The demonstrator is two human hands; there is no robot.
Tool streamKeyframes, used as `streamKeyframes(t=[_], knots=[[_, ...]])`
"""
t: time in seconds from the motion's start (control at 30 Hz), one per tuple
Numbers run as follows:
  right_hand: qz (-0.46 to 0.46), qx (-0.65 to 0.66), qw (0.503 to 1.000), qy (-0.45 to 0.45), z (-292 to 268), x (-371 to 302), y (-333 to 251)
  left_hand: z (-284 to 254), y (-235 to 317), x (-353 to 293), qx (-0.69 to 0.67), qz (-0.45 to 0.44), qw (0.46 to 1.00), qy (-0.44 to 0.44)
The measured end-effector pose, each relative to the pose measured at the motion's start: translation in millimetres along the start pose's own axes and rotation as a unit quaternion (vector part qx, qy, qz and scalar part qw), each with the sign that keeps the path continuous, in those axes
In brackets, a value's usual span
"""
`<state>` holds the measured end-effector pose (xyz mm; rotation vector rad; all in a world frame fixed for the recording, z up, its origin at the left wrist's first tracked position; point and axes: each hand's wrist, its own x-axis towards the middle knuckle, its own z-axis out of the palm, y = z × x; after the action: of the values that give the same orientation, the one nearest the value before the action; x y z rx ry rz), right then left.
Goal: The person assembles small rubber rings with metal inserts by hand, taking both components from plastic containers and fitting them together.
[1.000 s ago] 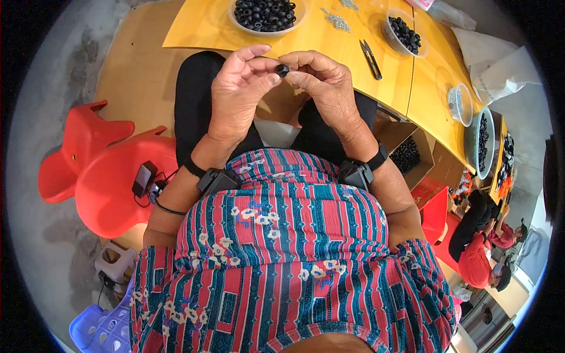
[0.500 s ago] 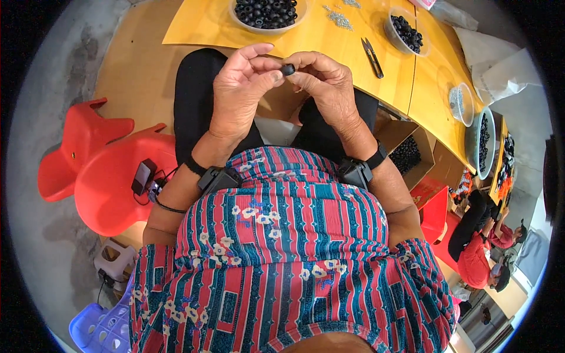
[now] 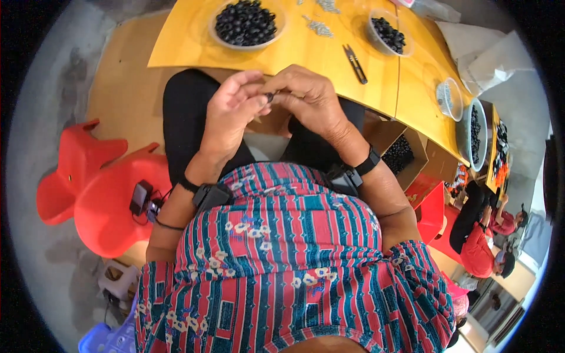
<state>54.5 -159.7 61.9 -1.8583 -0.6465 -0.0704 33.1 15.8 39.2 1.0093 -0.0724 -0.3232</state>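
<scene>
A small, rounded black piece (image 3: 269, 97) is pinched between my two hands, just off the near edge of the yellow table. My left hand (image 3: 231, 115) has its thumb and forefinger closed on the piece from the left, with the other fingers loosely curled. From the right, my right hand (image 3: 309, 103) bends over it, thumb and fingertips pressed together at the piece. Its fingers hide part of the piece. Beyond my hands, a clear plastic bowl (image 3: 285, 28) holds many similar black pieces (image 3: 246, 23) with holes through them.
Small snips (image 3: 355, 65) lie on the yellow table (image 3: 376, 88), near little silvery parts (image 3: 319, 27). More containers stand rightward, including a bowl of black pieces (image 3: 388, 35) and a blue basin (image 3: 475, 135). Red chairs (image 3: 120, 206) are at left; people in red (image 3: 478, 253) sit at far right.
Both hands have shifted slightly left and nearer to me in the view with the black piece. My right hand has rolled over it, covering more of it. The table scene has shifted left too.
</scene>
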Motion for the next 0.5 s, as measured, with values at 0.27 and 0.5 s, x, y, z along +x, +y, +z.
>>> streamKeyframes(t=[0.27, 0.5], knots=[[0.020, -0.009, 0.999, -0.038, -16, 3, -1, 7, -5, 1, -0.025, -0.001, 1.000, 0.013], [0.149, -0.284, 0.938, 0.127, -66, 15, 44, -4, -18, -2, -0.076, -0.054, 0.995, 0.019]])
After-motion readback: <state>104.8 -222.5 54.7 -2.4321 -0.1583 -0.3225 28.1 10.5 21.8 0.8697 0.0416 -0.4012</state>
